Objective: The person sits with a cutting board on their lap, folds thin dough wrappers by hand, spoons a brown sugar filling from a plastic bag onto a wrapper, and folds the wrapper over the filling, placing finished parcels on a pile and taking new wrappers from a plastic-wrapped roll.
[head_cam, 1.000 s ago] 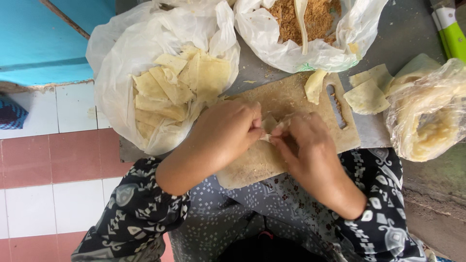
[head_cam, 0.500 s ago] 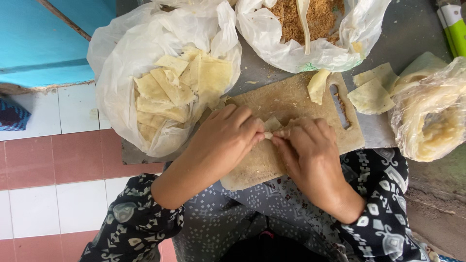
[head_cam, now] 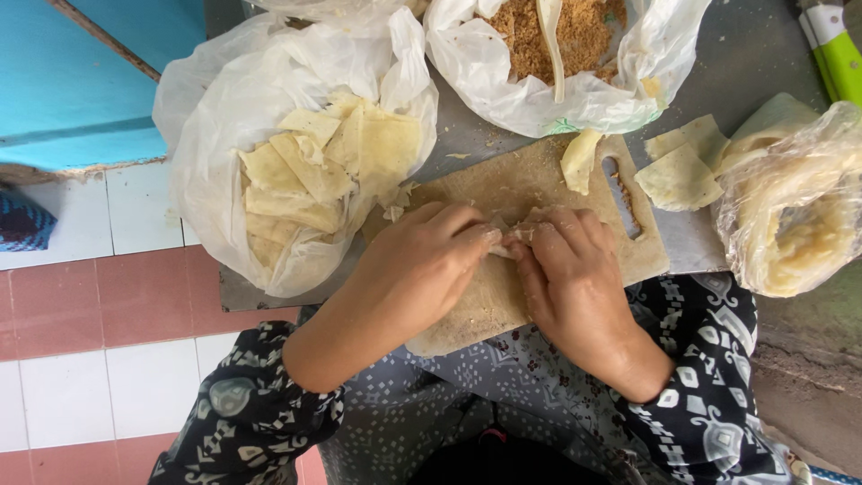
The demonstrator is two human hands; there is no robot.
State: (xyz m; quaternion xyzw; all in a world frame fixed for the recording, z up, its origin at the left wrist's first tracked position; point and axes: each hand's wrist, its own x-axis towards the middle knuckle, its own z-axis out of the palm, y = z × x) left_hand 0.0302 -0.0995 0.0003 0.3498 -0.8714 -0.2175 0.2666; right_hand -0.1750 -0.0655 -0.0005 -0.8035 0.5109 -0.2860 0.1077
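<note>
Seen from above, a person in dark patterned sleeves works at a wooden cutting board (head_cam: 539, 269) that lies on a grey metal table (head_cam: 745, 54); every place below is given from this board. Near the board's middle, both hands meet over a small pale pastry wrapper (head_cam: 512, 235) with a little filling. The left hand (head_cam: 422, 269) comes in from the board's left side, the right hand (head_cam: 575, 278) from its near right side, and their fingertips press together on the wrapper, pinching it from both sides. The wrapper lies between the two sets of fingertips, touching both, so neither hand is nearer. Only a small strip of it shows; its long axis seems to run across the board from left to right, in line with the gap between the hands, but which end points where cannot be told because the fingers cover most of it. Off the board's left corner sits a white plastic bag of flat pale wrappers (head_cam: 314, 171), open at the top. Beyond the board's far edge is another white plastic bag of brown crumbly filling (head_cam: 575, 36). On the board's far right corner, beside its handle slot, lies a folded pastry (head_cam: 579, 162). Just right of the board rest more folded pastries (head_cam: 682, 166), and further right a clear plastic bag of pale dough (head_cam: 799, 216). A green-handled tool (head_cam: 835, 49) lies well beyond the board's right corner.
</note>
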